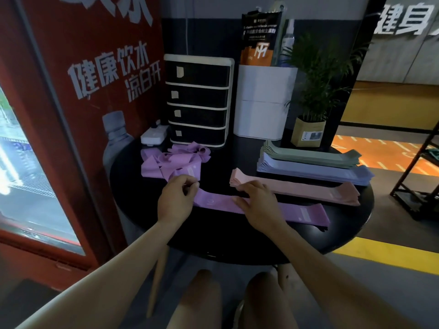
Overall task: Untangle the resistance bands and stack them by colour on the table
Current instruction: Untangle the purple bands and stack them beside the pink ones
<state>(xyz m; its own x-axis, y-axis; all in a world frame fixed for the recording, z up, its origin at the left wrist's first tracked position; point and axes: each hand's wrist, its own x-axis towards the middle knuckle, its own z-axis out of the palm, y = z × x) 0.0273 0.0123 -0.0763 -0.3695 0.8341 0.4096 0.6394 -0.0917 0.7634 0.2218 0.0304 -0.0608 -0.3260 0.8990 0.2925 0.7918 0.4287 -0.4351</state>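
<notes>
done: green stack (311, 156), blue stack (316, 170), pink stack (308, 189) lie sorted on desk (213, 243) | now: left hand (177, 201) pinches, right hand (257, 203) presses flat purple band (301, 213) | left: purple tangle (171, 160)

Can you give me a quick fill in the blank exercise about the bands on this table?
1. The tangled pile left of the flat stacks is ____ in colour.
2. The stack nearest the potted plant is ____.
3. The pink stack lies between the purple stack and the ____ stack.
4. The left hand pinches the end of a ____ band.

Missing words: purple; green; blue; purple
</notes>
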